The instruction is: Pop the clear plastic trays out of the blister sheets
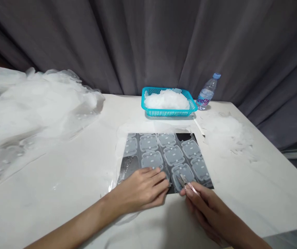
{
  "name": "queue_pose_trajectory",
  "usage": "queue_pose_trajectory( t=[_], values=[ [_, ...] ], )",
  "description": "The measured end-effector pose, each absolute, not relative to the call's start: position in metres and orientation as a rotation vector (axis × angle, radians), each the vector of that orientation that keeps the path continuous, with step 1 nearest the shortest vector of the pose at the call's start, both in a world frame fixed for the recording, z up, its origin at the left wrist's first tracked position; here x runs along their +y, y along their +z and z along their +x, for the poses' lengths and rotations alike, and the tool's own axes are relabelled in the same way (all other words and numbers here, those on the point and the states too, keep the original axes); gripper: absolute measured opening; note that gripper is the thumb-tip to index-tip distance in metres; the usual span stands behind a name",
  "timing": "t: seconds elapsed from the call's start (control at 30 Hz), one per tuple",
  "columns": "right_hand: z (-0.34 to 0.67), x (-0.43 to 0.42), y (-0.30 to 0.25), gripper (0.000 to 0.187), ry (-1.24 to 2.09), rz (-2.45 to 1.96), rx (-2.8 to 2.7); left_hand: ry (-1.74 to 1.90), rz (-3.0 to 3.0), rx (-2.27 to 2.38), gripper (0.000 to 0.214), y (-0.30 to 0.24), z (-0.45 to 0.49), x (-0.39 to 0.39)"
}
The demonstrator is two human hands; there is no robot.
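A translucent sheet of rounded-square plastic pieces (173,155) lies over a black mat (183,137) in the middle of the table. My left hand (144,186) rests on the sheet's near left part, its fingers bent, close together and pressing on it. What lies under the fingertips is hidden. In my right hand (207,204) is a small pair of thread snips (190,186), pinched between thumb and fingers. The pointed blades of the snips are over a piece in the sheet's nearest row, close to the mat's front edge.
A large heap of translucent plastic sheets (42,103) covers the table's left. At the back stands a turquoise basket (169,112) of white translucent pieces, beside a water bottle (207,93). A thin white-handled tool (198,126) and plastic scraps (231,133) lie to the right.
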State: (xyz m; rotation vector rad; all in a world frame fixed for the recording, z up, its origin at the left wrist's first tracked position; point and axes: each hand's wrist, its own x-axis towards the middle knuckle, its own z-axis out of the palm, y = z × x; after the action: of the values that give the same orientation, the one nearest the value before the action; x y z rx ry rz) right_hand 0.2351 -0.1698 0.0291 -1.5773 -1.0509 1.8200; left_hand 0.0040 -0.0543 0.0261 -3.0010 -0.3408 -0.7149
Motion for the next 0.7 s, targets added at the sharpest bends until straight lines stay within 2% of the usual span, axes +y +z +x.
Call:
queue_pose_trajectory(
  t=[0.1, 0.3, 0.53, 0.7],
  values=[
    [0.226, -0.171, 0.033, 0.063, 1.852, -1.516, -0.927, -0.733, -2.972, -0.332, 0.016, 0.026, 0.004, -0.056],
    [0.213, -0.165, 0.023, 0.076, 1.837, -1.491, -0.693, -0.767, -2.927, -0.346, 0.017, 0.022, 0.005, -0.059],
    [0.201, -0.166, 0.023, 0.061, 1.852, -1.392, -0.782, -0.791, -2.887, -0.357, 0.016, 0.023, 0.005, -0.059],
    [0.189, -0.16, 0.026, 0.057, 1.862, -1.255, -0.609, -0.817, -2.895, -0.326, 0.014, 0.024, 0.005, -0.06]
  ],
)
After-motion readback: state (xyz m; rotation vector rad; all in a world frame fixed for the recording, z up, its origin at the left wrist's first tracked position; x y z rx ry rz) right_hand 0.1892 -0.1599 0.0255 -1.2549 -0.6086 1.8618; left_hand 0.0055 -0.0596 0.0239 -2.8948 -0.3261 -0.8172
